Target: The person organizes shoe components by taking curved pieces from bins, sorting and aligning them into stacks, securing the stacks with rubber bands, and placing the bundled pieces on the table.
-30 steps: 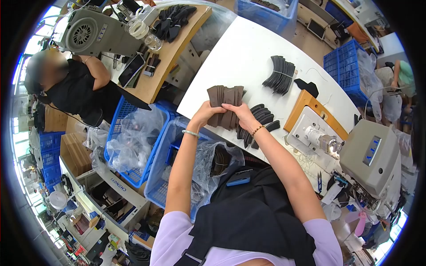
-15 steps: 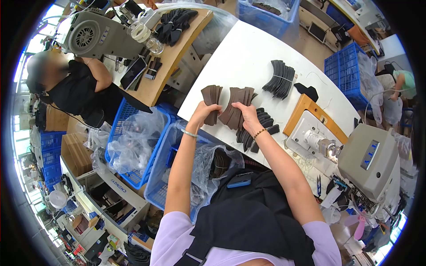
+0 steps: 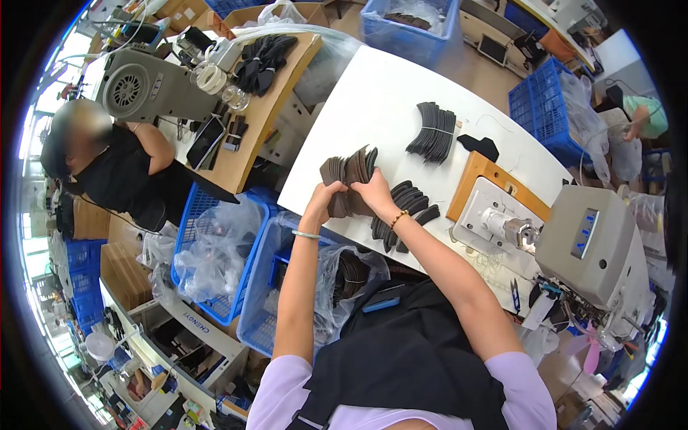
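Note:
Over the left part of the white table (image 3: 358, 93), both of my hands grip brown curved fabric pieces (image 3: 347, 172), gathered side by side in stacks that now touch. My left hand (image 3: 326, 200) is closed on the left stack, thumb on top. Closed round the right stack, my right hand (image 3: 375, 195) has its thumb against the face of the pieces; a few darker edges show behind them. Just right of that hand lies a fanned row of black curved pieces (image 3: 407, 208). Farther back rests a tied bundle of dark curved pieces (image 3: 433, 132).
A sewing machine (image 3: 584, 244) stands at the right beside a wooden-edged plate (image 3: 494, 175). A flat black piece (image 3: 479, 147) lies near the bundle. Blue crates with plastic bags (image 3: 218, 251) stand left of the table. A co-worker (image 3: 115, 165) sits by another machine.
My hands have come together, and the two brown stacks, apart before, now meet. The whole view has shifted slightly.

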A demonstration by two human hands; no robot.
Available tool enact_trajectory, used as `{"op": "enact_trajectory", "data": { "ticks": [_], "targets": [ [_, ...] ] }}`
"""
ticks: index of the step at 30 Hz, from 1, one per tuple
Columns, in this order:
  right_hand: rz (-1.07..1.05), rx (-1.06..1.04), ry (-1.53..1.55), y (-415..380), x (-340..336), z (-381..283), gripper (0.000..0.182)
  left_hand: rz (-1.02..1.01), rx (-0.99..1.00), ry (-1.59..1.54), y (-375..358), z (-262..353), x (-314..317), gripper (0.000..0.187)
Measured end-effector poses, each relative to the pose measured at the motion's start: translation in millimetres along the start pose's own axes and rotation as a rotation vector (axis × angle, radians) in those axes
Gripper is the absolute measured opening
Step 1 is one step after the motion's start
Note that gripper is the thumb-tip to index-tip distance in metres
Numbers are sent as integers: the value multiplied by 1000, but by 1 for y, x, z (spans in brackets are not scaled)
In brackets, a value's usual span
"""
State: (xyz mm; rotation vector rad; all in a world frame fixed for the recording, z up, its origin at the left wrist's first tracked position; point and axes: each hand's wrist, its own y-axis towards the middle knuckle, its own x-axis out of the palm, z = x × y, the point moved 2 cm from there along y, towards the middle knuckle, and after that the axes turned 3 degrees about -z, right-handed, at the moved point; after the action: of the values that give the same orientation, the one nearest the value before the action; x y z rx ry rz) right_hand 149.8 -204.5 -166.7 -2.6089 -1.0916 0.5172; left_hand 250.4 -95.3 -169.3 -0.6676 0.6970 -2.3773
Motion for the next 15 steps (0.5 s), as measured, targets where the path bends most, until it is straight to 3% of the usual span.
{"op": "enact_trajectory", "data": {
  "ticks": [6, 9, 12, 15],
  "targets": [
    [-38, -35, -85, 3, -8, -5, 50, -21, 56, -80, 1, -3, 3, 29],
    [-102, -118, 97, 11, -10, 9, 49, 2, 88, 10, 0, -2, 3, 33],
    [-80, -2, 196, 8, -22, 1, 43, 84, 164, 95, 4, -3, -5, 36],
    [-137, 115, 527, 15, -30, 5, 28, 166, 180, 55, 5, -1, -15, 33]
  ]
}}
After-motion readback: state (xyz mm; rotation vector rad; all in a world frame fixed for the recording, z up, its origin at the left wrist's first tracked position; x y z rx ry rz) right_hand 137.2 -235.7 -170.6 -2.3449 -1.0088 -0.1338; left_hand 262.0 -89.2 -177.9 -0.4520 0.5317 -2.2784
